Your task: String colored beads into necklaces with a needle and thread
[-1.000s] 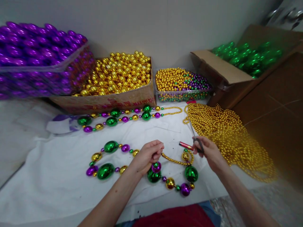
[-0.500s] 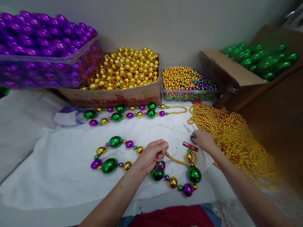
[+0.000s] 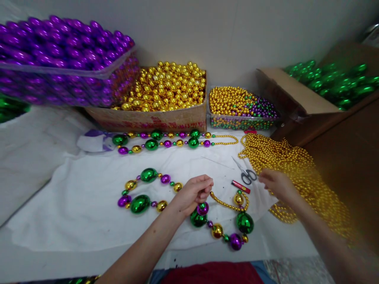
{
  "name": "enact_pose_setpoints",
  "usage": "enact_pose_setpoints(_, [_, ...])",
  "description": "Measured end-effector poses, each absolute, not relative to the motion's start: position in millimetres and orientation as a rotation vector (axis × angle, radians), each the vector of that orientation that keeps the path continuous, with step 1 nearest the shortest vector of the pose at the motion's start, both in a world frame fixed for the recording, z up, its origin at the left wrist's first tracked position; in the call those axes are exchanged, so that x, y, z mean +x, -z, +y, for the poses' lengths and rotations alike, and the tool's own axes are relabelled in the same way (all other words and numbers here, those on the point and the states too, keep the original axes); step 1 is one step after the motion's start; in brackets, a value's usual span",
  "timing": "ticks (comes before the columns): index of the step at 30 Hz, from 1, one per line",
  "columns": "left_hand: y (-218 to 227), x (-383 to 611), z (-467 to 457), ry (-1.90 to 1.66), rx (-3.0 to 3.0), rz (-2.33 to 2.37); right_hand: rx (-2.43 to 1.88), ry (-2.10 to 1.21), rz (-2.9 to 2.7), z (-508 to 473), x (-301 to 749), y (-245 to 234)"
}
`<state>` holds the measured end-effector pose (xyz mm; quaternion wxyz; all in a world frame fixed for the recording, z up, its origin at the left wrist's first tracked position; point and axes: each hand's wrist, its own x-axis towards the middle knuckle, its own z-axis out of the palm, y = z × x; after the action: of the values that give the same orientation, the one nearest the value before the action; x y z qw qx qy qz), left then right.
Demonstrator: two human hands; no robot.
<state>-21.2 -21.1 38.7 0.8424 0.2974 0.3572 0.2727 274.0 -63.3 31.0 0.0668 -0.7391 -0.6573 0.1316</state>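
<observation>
Your left hand (image 3: 195,193) was closed tight, fingertips pinching the thin gold strand of the bead necklace (image 3: 244,222), which lay looped on the white cloth (image 3: 89,205) right in front of you. Your right hand (image 3: 275,184) hovered loosely curled at the edge of the gold strand pile (image 3: 299,173), just beside the scissors (image 3: 245,173). It was blurred, so I couldn't tell if it gripped anything.

The necklace looked fully strung, with large green ovals, smaller gold and purple rounds and tiny green spacers, all glossy. I judged it near finished, with only the pinched join left. The scissors and red lighter (image 3: 241,187) lay untouched on the cloth.
</observation>
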Motion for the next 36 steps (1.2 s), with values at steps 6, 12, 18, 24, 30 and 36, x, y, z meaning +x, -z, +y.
enact_pose_setpoints(6, [-41,-18,-28,-0.566,0.622,0.733,-2.148,-0.093,-1.697,4,268,-58])
enact_pose_setpoints(12, [-40,-20,-29,-0.628,0.631,0.764,-1.958,-0.316,-1.591,-15,234,-51])
enact_pose_setpoints(18, [-34,-8,-31,-0.741,0.797,0.880,-1.542,-1.040,-1.422,-73,151,-38])
enact_pose_setpoints(24, [-37,-9,-31,-0.933,1.212,1.098,-1.295,-1.357,-0.955,-68,105,-24])
enact_pose_setpoints(30, [-36,-16,-33,-0.779,1.119,1.125,-1.306,-1.575,-0.814,-86,128,-28])
enact_pose_setpoints(36, [-45,-4,-35,-0.653,1.377,1.041,-1.292,-1.187,-0.791,-109,144,-57])
